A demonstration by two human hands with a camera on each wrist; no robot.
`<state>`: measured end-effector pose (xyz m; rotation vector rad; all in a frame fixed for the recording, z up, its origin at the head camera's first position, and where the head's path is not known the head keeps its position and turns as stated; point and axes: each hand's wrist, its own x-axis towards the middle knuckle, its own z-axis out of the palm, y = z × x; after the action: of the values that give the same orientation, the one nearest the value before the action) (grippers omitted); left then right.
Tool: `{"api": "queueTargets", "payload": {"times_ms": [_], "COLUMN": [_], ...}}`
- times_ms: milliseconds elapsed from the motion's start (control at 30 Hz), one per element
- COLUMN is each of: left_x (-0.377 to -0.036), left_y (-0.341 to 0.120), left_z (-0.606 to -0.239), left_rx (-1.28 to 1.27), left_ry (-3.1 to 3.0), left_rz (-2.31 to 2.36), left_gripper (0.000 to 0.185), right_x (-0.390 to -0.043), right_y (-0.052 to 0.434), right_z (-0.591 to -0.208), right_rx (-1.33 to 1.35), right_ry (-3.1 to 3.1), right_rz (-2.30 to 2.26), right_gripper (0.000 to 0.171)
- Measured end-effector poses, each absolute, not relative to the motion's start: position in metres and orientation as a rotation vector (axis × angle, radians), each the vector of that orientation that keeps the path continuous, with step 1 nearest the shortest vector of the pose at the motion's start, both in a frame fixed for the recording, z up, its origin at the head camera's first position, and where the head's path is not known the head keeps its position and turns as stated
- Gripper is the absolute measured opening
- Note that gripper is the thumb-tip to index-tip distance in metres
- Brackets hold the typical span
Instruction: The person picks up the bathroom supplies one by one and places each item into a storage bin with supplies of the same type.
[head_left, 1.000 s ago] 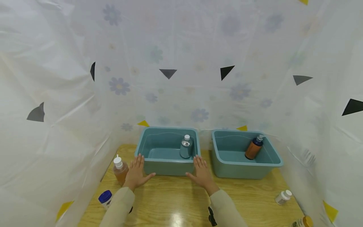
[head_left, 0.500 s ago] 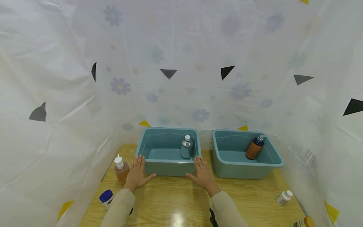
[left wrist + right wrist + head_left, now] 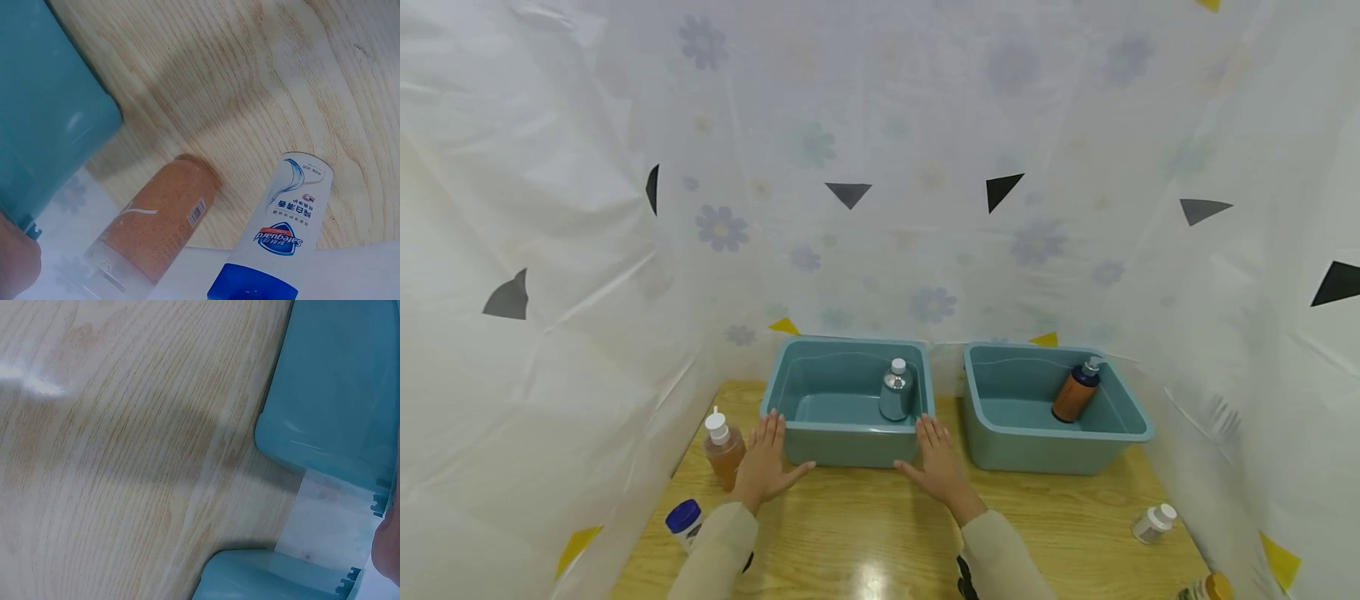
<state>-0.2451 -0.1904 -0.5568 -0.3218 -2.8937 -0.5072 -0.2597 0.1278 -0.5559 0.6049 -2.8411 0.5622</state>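
Two teal plastic bins stand at the back of the wooden table. Against the left bin [image 3: 850, 447], my left hand [image 3: 765, 465] lies at the near left corner, its fingers straight and the thumb spread inward. Mirroring it at the near right corner is my right hand [image 3: 938, 465], also with straight fingers. Inside that bin a clear bottle with a white cap [image 3: 896, 392] stands toward the right. An amber pump bottle [image 3: 724, 454] is just left of my left hand. In the left wrist view, a white Safeguard bottle with a blue cap [image 3: 281, 219] is beside it.
The right bin [image 3: 1037, 454] holds an orange-brown pump bottle [image 3: 1075, 393], leaning. On the table's right side are a small white bottle [image 3: 1153, 523] and an orange-capped bottle [image 3: 1208, 587]. Translucent plastic sheeting [image 3: 880, 267] rises behind and on both sides of the table [image 3: 865, 533].
The whole head view has shifted very slightly to the right. Both hands keep their places at the left bin, and the bottles and bins stay where they were.
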Motion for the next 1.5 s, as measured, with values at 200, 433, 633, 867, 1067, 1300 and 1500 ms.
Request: {"api": "queueTargets", "payload": {"times_ms": [200, 433, 633, 867, 1067, 1300, 1500], "left_x": [-0.243, -0.244, -0.238, -0.234, -0.231, -0.227, -0.225], "left_y": [-0.189, -0.189, -0.186, -0.185, -0.185, -0.184, -0.183], "left_z": [-0.558, -0.569, -0.561, -0.56, -0.565, -0.565, -0.567], "left_rx": [-0.309, -0.342, -0.333, -0.331, -0.335, -0.306, -0.302], "left_ry": [-2.897, -2.816, -2.818, -2.812, -2.789, -2.825, -2.825], "left_rz": [-0.471, -0.465, -0.489, -0.491, -0.522, -0.543, -0.55], "left_gripper": [0.1, 0.103, 0.101, 0.099, 0.101, 0.1, 0.101], "right_x": [-0.256, -0.253, -0.253, -0.252, -0.25, -0.245, -0.242], "right_y": [0.127, 0.128, 0.129, 0.13, 0.13, 0.129, 0.13], "right_z": [-0.557, -0.557, -0.56, -0.563, -0.565, -0.566, -0.57], "right_rx": [0.579, 0.572, 0.561, 0.58, 0.588, 0.588, 0.574], "right_ry": [-2.838, -2.844, -2.841, -2.798, -2.772, -2.734, -2.703], "right_rz": [0.541, 0.56, 0.559, 0.542, 0.543, 0.551, 0.563], "right_gripper": [0.084, 0.083, 0.084, 0.086, 0.085, 0.084, 0.084]}}
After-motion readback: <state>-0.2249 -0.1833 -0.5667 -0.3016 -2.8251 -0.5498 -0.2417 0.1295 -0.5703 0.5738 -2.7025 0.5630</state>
